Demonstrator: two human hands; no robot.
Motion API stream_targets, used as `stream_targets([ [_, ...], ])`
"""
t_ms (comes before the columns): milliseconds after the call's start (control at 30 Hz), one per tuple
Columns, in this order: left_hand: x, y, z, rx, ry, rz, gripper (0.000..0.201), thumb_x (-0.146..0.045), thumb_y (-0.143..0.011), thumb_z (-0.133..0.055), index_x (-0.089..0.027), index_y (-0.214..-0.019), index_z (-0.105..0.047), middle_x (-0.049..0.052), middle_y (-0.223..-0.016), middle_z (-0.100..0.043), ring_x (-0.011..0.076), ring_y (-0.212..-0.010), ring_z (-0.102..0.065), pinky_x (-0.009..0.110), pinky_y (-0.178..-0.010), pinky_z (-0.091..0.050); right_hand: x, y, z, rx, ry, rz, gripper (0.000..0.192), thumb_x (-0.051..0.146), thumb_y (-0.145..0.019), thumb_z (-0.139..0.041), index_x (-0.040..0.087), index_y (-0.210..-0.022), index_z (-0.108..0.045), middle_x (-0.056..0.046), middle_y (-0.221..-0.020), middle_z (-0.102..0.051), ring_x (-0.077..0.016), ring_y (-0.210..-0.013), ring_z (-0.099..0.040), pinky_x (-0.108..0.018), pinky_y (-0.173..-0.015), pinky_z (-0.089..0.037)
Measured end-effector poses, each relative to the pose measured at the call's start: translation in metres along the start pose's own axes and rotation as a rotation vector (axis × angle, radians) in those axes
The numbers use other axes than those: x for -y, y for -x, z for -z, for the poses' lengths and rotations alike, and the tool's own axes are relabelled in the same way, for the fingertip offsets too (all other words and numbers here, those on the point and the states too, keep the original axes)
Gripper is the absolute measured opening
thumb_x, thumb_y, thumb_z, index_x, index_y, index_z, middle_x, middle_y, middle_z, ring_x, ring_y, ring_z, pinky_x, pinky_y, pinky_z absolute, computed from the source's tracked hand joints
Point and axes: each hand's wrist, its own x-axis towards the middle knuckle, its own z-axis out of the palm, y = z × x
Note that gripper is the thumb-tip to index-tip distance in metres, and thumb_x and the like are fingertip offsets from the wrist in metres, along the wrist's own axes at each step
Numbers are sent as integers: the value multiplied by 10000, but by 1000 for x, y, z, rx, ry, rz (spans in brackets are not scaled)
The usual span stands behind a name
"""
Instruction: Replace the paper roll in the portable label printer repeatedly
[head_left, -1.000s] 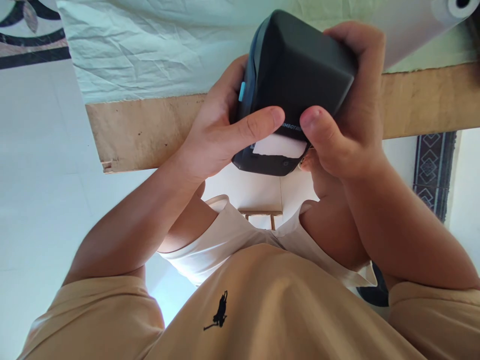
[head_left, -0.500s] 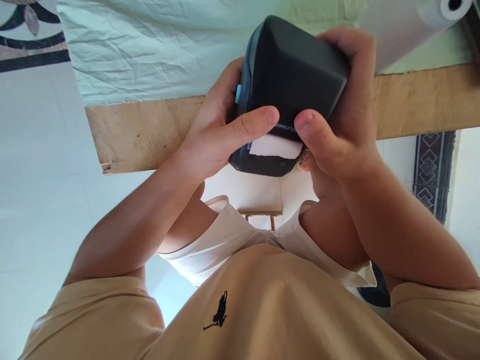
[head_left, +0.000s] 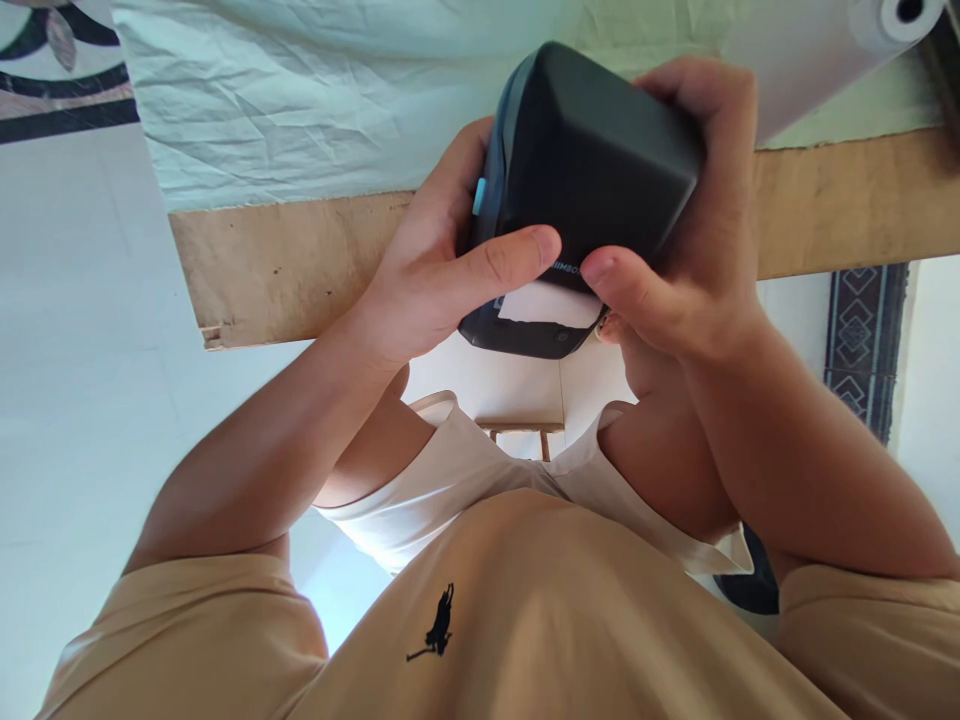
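Note:
Between both hands I hold a black label printer [head_left: 592, 160], tilted, above the near edge of the table. A white strip of label paper [head_left: 551, 303] comes out of its slot, below the printed brand name. My left hand [head_left: 442, 250] grips the left side, its thumb lying on the front near the lettering. Beside those fingers a light blue button [head_left: 478, 196] sticks out of the casing. My right hand [head_left: 694, 230] wraps the right side, with its thumb on the front just over the slot and covering part of the lettering. The fingertips behind the printer are mostly hidden.
A wrinkled pale green cloth [head_left: 300, 100] covers the wooden table [head_left: 292, 275], whose bare front edge shows. A white roll [head_left: 814, 65] lies at the upper right. Below the table are my legs, a wooden stool [head_left: 519, 427] and a patterned dark floor strip [head_left: 862, 345].
The printer has tipped slightly and shifted a little down and right. My right thumb has slid lower and left, over more of the lettering.

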Motion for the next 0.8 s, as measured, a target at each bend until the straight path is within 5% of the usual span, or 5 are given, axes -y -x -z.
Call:
stream_targets([
  [267, -3, -1, -5, -10, 100, -3, 300, -258, -780, -700, -178, -1042, -576, 44, -868, -559, 147, -739, -527, 265, -597, -407, 5, 0, 2, 30, 23, -127, 626, 593, -757, -578, 243, -1240, -386, -18, -1156, -490, -97, -893, -527, -262, -753, -492],
  [633, -3, -2, -9, -69, 114, 4, 315, -298, -829, -670, -136, -1063, -538, 65, -901, -551, 141, -763, -551, 241, -602, -416, 5, -7, 5, 28, 75, -185, 674, 675, -726, -580, 216, -1194, -422, -36, -1170, -477, -132, -1059, -509, -235, -721, -492],
  [800, -4, 0, -14, -100, 110, -43, 280, -291, -827, -657, -163, -1051, -547, 53, -890, -542, 147, -787, -542, 255, -647, -445, 5, -5, 2, -1, 13, -105, 621, 596, -795, -549, 222, -1258, -371, -29, -1283, -437, -98, -1047, -531, -255, -898, -502],
])
